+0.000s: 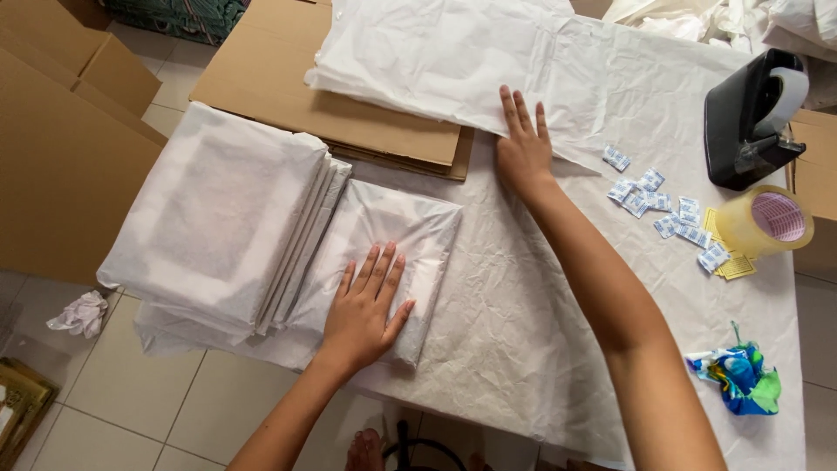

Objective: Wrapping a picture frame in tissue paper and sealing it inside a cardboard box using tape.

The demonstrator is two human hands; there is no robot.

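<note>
At the far left, a crumpled paper wad (80, 314) lies on the tiled floor beside a large cardboard box (61, 157). On the left end of the table (523, 349), which is covered in wrinkled white paper, sits a stack of wrapped packets (218, 209), white and squarish; about four or five edges show, fanned toward the right, though the exact count is hard to tell. Just right of the stack lies one more wrapped packet (384, 262), nearly square and flat, its edges tilted slightly clockwise against the table edge. The left hand (366, 310) rests on it, palm down, fingers spread and pointing away from the person, pressing rather than gripping. Beyond it, flattened cardboard sheets (349, 113) carry a pile of white tissue sheets (436, 52). The right hand (523, 148) lies flat and open on the tissue's near edge, gripping nothing. Further right, roughly ten small blue-and-white sachets (663, 205) are scattered loose, then a roll of clear tape (772, 222), a black tape dispenser (750, 118), and a colourful crumpled wrapper (741, 379).
</note>
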